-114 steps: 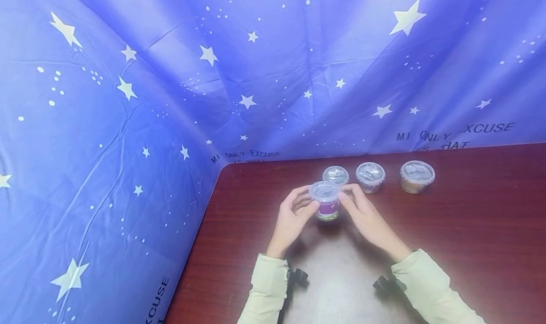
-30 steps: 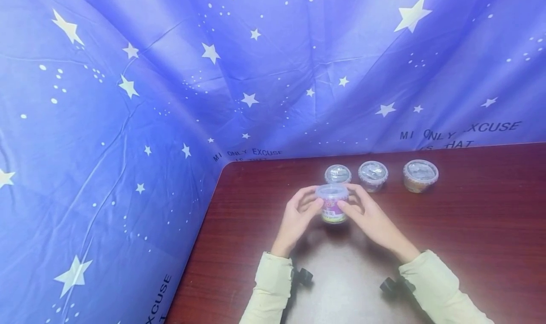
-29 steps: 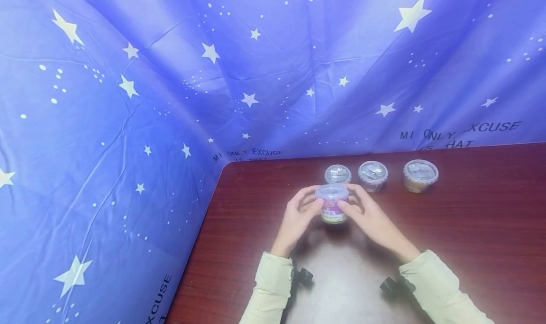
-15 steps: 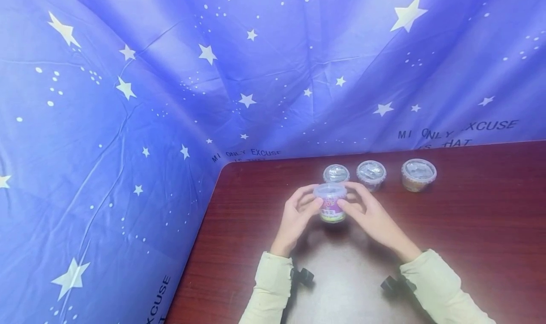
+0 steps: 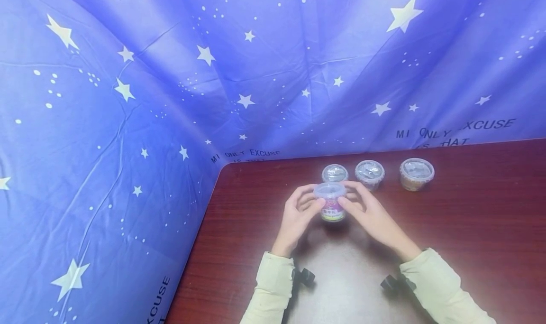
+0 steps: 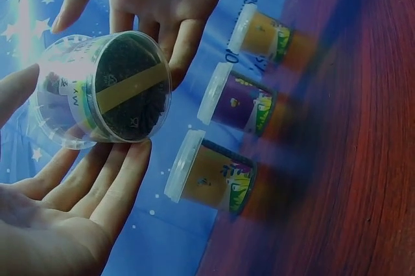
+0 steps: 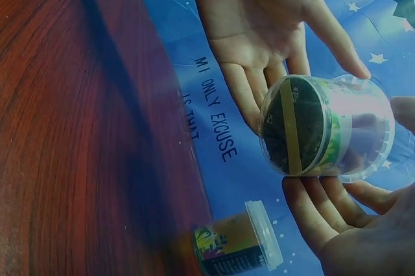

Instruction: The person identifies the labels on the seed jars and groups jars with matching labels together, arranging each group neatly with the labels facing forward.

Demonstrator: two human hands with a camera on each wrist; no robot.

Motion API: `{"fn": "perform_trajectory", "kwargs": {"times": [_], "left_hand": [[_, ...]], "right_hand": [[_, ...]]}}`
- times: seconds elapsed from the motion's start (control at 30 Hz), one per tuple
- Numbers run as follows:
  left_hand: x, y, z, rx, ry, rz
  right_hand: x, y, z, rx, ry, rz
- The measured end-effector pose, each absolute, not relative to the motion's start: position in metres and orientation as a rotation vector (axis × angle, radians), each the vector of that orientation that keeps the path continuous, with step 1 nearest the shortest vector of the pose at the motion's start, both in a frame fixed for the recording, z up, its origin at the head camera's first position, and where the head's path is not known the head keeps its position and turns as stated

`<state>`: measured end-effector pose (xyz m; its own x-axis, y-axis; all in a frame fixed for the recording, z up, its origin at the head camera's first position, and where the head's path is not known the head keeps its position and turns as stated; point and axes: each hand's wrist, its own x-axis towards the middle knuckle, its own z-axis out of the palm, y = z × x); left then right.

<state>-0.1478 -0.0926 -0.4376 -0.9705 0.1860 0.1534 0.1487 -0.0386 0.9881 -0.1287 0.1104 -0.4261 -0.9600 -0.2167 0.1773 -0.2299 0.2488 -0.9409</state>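
Both hands hold a clear plastic tub point(image 5: 332, 209) upright above the table, in front of the leftmost tub at the back. Its printed label is purple and white with green and yellow at the bottom. From below, the left wrist view shows dark contents point(image 6: 130, 117) and a tan strip point(image 6: 131, 88) across the base. My left hand point(image 5: 295, 222) grips the left side, thumb in front and fingers behind. On the other side my right hand point(image 5: 372, 217) does the same. In the right wrist view the fingers of the right hand point(image 7: 363, 240) lie along the tub's side.
Three lidded tubs stand along the table's back edge: an orange one point(image 6: 211, 175) on the left, a purple one point(image 6: 237, 104) in the middle and another orange one point(image 7: 230, 240) on the right. A blue star-print curtain point(image 5: 273, 53) hangs behind and left of the reddish-brown table point(image 5: 482, 229).
Since the earliest frame the held tub has turned, so white lettering on its label now faces the head view. Over the last second both hands have kept nearly the same grip.
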Motion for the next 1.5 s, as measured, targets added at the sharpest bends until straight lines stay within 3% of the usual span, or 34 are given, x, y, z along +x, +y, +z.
{"fn": "perform_trajectory", "kwargs": {"times": [1.5], "left_hand": [[-0.1475, -0.0972, -0.4401, 0.395, 2.191, 2.152]], "right_hand": [[-0.133, 0.1139, -0.4309, 0.517, -2.514, 1.852]]}}
